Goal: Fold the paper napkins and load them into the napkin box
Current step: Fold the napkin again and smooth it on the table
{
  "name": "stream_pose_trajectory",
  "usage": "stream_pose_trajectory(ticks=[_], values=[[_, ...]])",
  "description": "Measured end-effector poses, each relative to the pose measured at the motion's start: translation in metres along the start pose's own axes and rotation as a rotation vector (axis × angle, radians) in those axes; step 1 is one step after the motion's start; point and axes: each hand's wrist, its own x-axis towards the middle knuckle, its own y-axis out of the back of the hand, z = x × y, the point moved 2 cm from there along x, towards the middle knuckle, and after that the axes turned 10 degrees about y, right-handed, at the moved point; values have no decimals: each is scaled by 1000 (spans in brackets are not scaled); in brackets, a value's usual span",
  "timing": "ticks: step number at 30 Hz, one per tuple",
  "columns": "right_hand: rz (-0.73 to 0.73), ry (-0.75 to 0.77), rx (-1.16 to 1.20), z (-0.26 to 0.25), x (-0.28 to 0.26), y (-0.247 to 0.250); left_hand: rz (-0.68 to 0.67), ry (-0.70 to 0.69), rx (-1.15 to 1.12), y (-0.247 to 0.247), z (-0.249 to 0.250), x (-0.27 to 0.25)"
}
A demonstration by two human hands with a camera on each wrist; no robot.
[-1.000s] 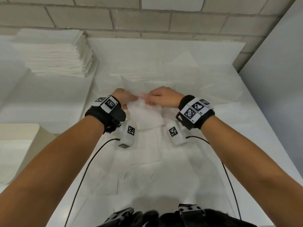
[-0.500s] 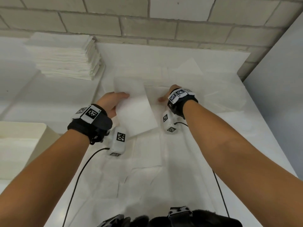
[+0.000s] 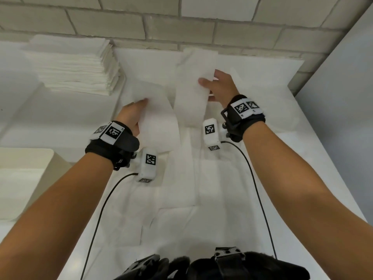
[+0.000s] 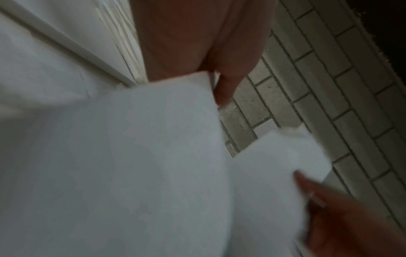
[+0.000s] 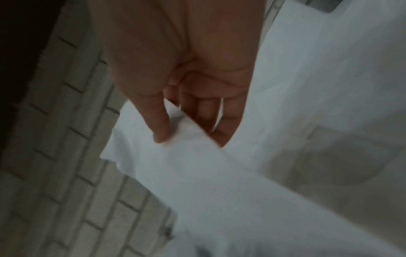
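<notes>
My left hand [image 3: 135,110] holds a folded white napkin [image 3: 156,118] by its left edge, thumb on top, just above the table; the left wrist view shows this folded napkin [image 4: 131,156] with my thumb [image 4: 224,90] on its far corner. My right hand [image 3: 217,85] pinches a second white napkin [image 3: 193,87] lifted off the table, thumb on top and fingers beneath, as the right wrist view shows on the lifted napkin [image 5: 180,161]. The cream napkin box [image 3: 26,176] stands at the left edge.
A tall stack of white napkins [image 3: 74,65] sits at the back left by the brick wall [image 3: 181,23]. Several loose napkins cover the white table [image 3: 314,164] in front of me. A grey panel [image 3: 343,87] bounds the right side.
My hands have parted. The left keeps the folded napkin and moved slightly left. The right reached to the back, took a new napkin and lifted it.
</notes>
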Motion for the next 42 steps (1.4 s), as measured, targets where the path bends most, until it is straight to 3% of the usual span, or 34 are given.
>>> stream_pose_trajectory(ticks=[4, 9, 13, 16, 21, 26, 30, 33, 36, 39, 42], values=[[-166, 89, 289, -37, -16, -17, 49, -51, -76, -3, 9, -6], [-295, 55, 410, -48, -26, -31, -92, -60, -88, -8, 20, -22], [-270, 15, -49, -31, -30, -43, -360, -30, -105, -27, 19, -43], [-192, 22, -148, -20, -33, -49, -416, -71, -77, -33, 12, -52], [-124, 49, -203, -16, -39, -50, -234, -105, 39, -27, -2, -49], [-73, 40, -236, -9, -49, -54, -231, -115, 59, -31, -7, -47], [-210, -53, -317, -7, -59, -32, -206, -76, 55, -32, -12, -38], [-415, -145, -786, 6, -63, 32, -230, 1, 101, -34, -18, -36], [-510, -304, -1222, 31, -71, 89, -297, 74, 143, -42, -25, -38], [-573, -413, -1281, 53, -79, 105, -326, 109, 135, -53, -33, -40], [-549, -316, -1315, 64, -80, 105, -346, 157, 155, -68, -46, -38]])
